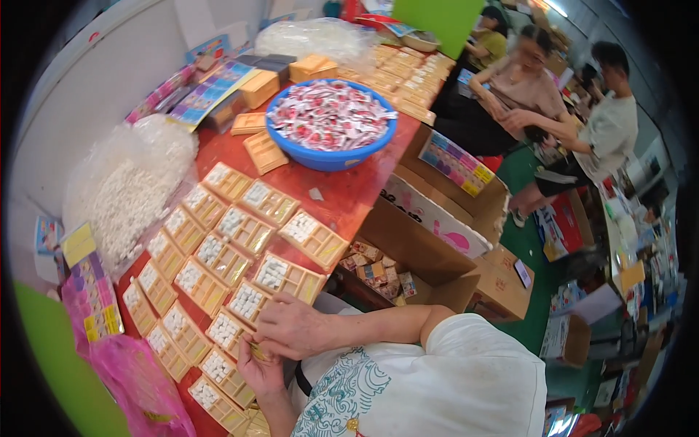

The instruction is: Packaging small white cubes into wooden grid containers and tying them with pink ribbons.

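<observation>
My right hand (297, 328) reaches over the near trays with bent fingers. Its fingertips meet my left hand (262, 370), which pinches a small yellowish piece (256, 352) too small to name. What the right fingertips hold, if anything, is hidden. Around and under both hands lie rows of tan compartment trays (195, 280). Each has white pellets (247, 301) in one compartment, and some show yellow strips in another. Beside my right hand is a tray (296, 277) with pellets at one end.
A blue basin (331, 159) of small wrapped packets stands on the red table (306, 195). At the left lies a clear bag of white pellets (135, 191). Stacked empty trays (263, 151) sit near the basin. Open cardboard boxes (444, 280) adjoin the table's right edge. Other people are beyond.
</observation>
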Action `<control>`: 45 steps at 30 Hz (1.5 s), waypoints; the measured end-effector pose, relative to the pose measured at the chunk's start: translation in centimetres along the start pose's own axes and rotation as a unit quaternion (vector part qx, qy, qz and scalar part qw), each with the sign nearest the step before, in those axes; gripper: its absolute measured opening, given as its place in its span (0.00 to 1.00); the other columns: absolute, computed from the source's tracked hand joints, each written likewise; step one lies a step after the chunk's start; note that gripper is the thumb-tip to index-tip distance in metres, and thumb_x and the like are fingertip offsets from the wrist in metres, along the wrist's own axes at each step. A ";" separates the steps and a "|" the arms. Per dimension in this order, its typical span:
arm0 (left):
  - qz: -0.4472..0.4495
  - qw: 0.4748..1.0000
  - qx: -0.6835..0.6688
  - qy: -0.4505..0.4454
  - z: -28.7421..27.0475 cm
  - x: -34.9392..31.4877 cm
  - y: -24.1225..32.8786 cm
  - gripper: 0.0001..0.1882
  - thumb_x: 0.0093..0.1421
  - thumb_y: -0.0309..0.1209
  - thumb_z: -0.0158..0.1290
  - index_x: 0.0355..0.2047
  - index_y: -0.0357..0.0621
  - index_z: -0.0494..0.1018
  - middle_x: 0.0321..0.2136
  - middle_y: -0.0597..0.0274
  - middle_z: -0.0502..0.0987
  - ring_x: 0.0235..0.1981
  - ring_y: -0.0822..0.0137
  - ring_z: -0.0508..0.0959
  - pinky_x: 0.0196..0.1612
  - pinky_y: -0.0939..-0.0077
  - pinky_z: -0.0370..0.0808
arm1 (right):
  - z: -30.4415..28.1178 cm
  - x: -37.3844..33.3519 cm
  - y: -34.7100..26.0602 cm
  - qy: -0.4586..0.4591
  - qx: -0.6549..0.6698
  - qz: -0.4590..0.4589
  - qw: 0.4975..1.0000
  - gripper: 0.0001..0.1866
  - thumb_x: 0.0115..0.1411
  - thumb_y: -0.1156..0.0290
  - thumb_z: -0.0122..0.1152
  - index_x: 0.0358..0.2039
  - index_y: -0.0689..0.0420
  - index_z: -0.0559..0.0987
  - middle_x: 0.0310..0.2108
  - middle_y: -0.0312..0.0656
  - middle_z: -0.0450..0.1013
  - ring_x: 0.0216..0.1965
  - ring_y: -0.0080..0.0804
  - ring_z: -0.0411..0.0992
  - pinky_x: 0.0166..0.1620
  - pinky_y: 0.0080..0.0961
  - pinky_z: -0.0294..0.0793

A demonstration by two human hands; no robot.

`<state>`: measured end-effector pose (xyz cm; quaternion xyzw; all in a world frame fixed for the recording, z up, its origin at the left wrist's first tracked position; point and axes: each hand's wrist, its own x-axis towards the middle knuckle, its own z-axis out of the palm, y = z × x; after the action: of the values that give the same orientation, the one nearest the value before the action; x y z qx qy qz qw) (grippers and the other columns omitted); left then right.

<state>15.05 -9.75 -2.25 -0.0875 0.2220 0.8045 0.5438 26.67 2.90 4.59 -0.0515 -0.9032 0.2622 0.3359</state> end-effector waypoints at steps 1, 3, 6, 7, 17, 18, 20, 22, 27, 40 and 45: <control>0.017 1.000 -0.006 0.009 -0.2 -0.2 0.1 0.13 0.68 0.35 0.38 0.38 0.41 0.70 0.35 0.57 0.77 0.32 0.64 0.78 0.30 0.67 0.77 | -0.4 -0.1 0.3 0.004 -0.011 0.009 1.000 0.07 0.50 0.66 0.59 0.26 0.55 0.74 0.25 0.40 0.67 0.31 0.38 0.68 0.41 0.36 0.64; -0.021 0.997 -0.020 -0.070 -0.9 -1.1 0.9 0.13 0.68 0.36 0.38 0.39 0.43 0.71 0.33 0.57 0.77 0.24 0.65 0.74 0.24 0.70 0.73 | -0.9 0.1 0.6 -0.007 -0.003 0.017 1.000 0.07 0.49 0.69 0.60 0.28 0.54 0.74 0.28 0.41 0.68 0.32 0.41 0.69 0.40 0.38 0.66; 0.002 1.000 0.001 0.000 -1.7 -1.7 1.4 0.11 0.66 0.35 0.42 0.41 0.45 0.72 0.29 0.61 0.76 0.18 0.66 0.69 0.19 0.72 0.65 | -0.9 -0.3 1.7 -0.027 -0.025 0.027 0.999 0.07 0.47 0.75 0.61 0.29 0.57 0.74 0.29 0.43 0.69 0.33 0.44 0.69 0.40 0.38 0.67; 0.009 1.000 -0.010 -0.001 -1.7 -2.3 1.7 0.11 0.65 0.34 0.43 0.42 0.45 0.72 0.28 0.61 0.76 0.18 0.65 0.69 0.19 0.72 0.65 | -1.1 0.1 1.5 -0.037 -0.005 0.044 0.998 0.06 0.48 0.76 0.61 0.29 0.58 0.75 0.29 0.43 0.70 0.33 0.44 0.69 0.40 0.37 0.66; 0.155 0.988 -0.002 0.018 -1.2 -8.8 6.3 0.09 0.64 0.35 0.45 0.39 0.44 0.68 0.19 0.67 0.68 0.14 0.71 0.65 0.16 0.76 0.61 | -0.3 -0.8 1.5 -0.080 0.026 0.027 0.996 0.03 0.53 0.79 0.57 0.29 0.62 0.74 0.29 0.45 0.70 0.34 0.44 0.67 0.41 0.33 0.63; 0.169 0.985 -0.005 0.041 -1.2 -9.8 7.3 0.09 0.64 0.34 0.45 0.40 0.45 0.68 0.19 0.68 0.67 0.13 0.72 0.65 0.15 0.76 0.61 | -0.3 -1.0 1.6 -0.080 0.026 0.032 0.996 0.03 0.54 0.79 0.57 0.30 0.62 0.74 0.29 0.46 0.70 0.34 0.44 0.67 0.41 0.33 0.63; 0.225 0.973 0.009 0.056 -1.8 -11.1 9.2 0.09 0.64 0.35 0.45 0.40 0.45 0.68 0.19 0.68 0.67 0.13 0.72 0.65 0.15 0.76 0.62 | -0.3 -1.2 1.6 -0.081 0.029 0.048 0.995 0.03 0.54 0.79 0.56 0.30 0.62 0.74 0.29 0.46 0.70 0.34 0.43 0.67 0.40 0.32 0.63; 0.292 0.949 0.035 0.111 -2.2 -11.8 11.6 0.09 0.63 0.35 0.47 0.40 0.45 0.68 0.19 0.68 0.68 0.13 0.72 0.66 0.14 0.77 0.62 | -0.2 -1.3 1.7 -0.078 0.026 0.050 0.995 0.02 0.53 0.79 0.56 0.29 0.62 0.74 0.29 0.45 0.70 0.34 0.43 0.67 0.41 0.33 0.64; 0.421 0.882 0.086 0.193 -5.9 -12.0 20.8 0.08 0.61 0.35 0.49 0.36 0.44 0.69 0.20 0.66 0.72 0.17 0.68 0.71 0.15 0.74 0.65 | -0.1 -1.3 1.8 -0.082 0.004 0.054 0.995 0.02 0.53 0.79 0.57 0.29 0.61 0.75 0.28 0.45 0.70 0.34 0.43 0.68 0.41 0.35 0.65; 0.358 0.340 0.774 0.397 -6.8 -8.2 21.8 0.38 0.54 0.38 0.54 0.65 0.54 0.54 0.66 0.45 0.49 0.66 0.45 0.49 0.64 0.48 0.50 | 0.1 -1.7 2.3 -0.077 -0.009 0.072 0.994 0.02 0.54 0.79 0.57 0.29 0.61 0.75 0.28 0.44 0.70 0.31 0.41 0.67 0.36 0.32 0.64; 0.267 0.196 0.888 0.318 -6.5 -7.6 20.7 0.37 0.54 0.40 0.55 0.64 0.57 0.56 0.67 0.49 0.47 0.67 0.43 0.45 0.62 0.33 0.45 | 0.5 -0.6 1.4 -0.089 0.008 0.043 0.995 0.03 0.53 0.80 0.58 0.29 0.61 0.74 0.28 0.45 0.70 0.32 0.42 0.68 0.37 0.32 0.65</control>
<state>-1.56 -25.47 0.31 0.2690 0.9546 0.0781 -0.1015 26.72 3.70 3.22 -0.0638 -0.9243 0.2873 0.2429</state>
